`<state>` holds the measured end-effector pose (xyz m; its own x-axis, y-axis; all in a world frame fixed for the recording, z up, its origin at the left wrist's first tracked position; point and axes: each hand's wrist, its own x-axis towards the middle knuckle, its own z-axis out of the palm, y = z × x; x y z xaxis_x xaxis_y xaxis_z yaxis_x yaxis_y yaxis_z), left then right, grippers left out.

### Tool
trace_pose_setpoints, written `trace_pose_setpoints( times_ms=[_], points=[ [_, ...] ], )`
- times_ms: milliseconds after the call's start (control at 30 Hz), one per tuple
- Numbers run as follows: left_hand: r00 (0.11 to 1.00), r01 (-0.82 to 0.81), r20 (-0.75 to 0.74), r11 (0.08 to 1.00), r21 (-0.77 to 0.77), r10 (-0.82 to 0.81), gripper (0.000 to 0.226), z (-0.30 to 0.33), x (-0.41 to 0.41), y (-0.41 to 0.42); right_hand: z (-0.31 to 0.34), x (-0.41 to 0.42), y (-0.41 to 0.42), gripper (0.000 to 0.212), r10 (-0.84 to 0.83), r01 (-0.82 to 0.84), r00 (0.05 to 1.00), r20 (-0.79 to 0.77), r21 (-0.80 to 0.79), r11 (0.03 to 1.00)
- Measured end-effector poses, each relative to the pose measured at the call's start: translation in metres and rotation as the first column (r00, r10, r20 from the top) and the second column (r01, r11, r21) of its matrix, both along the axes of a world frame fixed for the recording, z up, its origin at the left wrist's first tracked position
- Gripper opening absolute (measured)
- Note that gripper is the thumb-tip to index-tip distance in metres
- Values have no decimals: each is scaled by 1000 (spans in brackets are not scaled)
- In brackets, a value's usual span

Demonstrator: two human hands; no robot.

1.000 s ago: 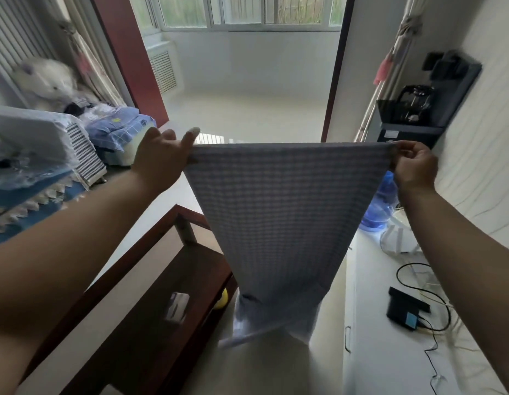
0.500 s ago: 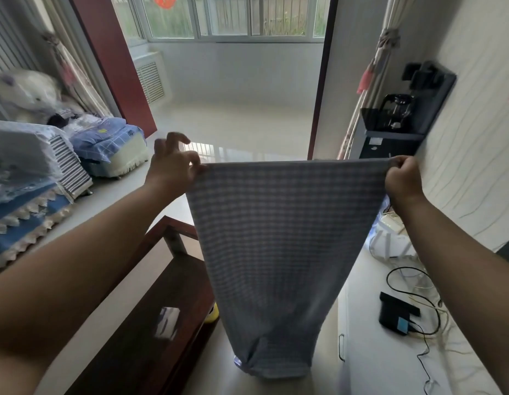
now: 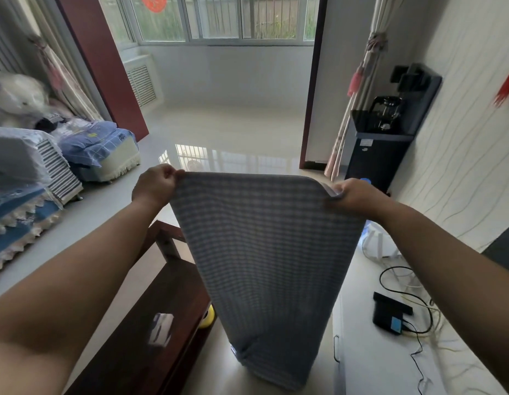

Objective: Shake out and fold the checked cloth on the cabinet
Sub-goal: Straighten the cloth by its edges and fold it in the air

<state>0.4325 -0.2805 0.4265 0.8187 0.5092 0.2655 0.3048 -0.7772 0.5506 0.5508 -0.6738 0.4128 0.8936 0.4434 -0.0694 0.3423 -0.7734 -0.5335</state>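
Observation:
The checked cloth, blue-grey with a fine check, hangs spread out in front of me over the floor. My left hand pinches its upper left corner. My right hand grips the upper right corner, where the edge curls over. The top edge runs taut between both hands. The cloth's lower end is bunched and folded near the floor. The white cabinet lies to the right, below my right arm.
A dark wooden table stands to the left of the cloth, with a small white box and a yellow object. A black device and cables lie on the cabinet. A black water dispenser stands by the right wall. Covered furniture lines the left.
Both hands have come lower and slightly closer together with the cloth. Its top corners now curl down and its lower end has gathered near the floor.

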Motion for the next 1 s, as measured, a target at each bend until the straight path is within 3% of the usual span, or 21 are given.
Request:
trace_pose_setpoints(
  times_ms=[67,100,200,267,433,567,633,733,800,933,1000],
  points=[
    [997,-3,-80,998,70,9,30,4,-1,2,3,-4,4,43,-4,10,993,-114,53,999],
    [996,9,-92,1000,14,-8,30,6,0,3,6,-5,4,41,-4,20,983,-182,89,996],
    [996,82,12,929,-362,-84,34,6,-1,2,13,-4,-1,40,12,28,958,-288,135,990],
    [989,149,88,895,-421,-123,28,6,-2,-4,16,-1,-7,39,-9,65,955,-296,178,982],
    [972,200,137,978,-51,-192,30,14,3,-21,16,-1,-14,26,-140,214,967,-211,387,897],
    [978,132,158,991,16,-133,32,24,14,-50,-2,-13,9,15,-471,424,882,19,404,810],
    [980,133,153,991,-27,-127,32,31,19,-65,-12,-35,32,17,-492,411,858,147,376,830],
    [972,193,146,979,-63,-182,31,42,25,-96,-31,-79,68,28,-220,127,906,363,262,957],
    [959,253,144,967,-34,-246,31,50,27,-123,-43,-103,95,44,-51,-8,937,346,167,986],
    [933,329,145,944,18,-328,36,65,27,-166,-51,-124,131,94,-78,39,964,254,154,987],
    [923,364,127,931,21,-364,38,65,23,-181,-46,-120,139,98,-135,108,977,168,160,981]
  ],
)
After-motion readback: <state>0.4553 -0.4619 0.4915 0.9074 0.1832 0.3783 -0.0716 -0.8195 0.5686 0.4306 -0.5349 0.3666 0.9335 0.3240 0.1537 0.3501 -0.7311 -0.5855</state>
